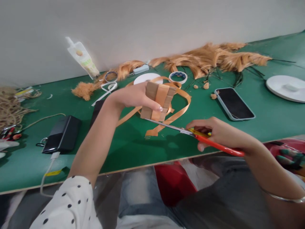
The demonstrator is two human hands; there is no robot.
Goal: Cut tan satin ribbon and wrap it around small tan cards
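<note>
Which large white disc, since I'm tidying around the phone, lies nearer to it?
The far-right disc, just right of the phone; the other disc sits mid-table, partly hidden behind the left hand.

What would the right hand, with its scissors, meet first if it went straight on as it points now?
Probably the ribbon-wrapped brown block in the left hand: the scissors in the right hand point at its lower edge, though depth is unclear.
</note>
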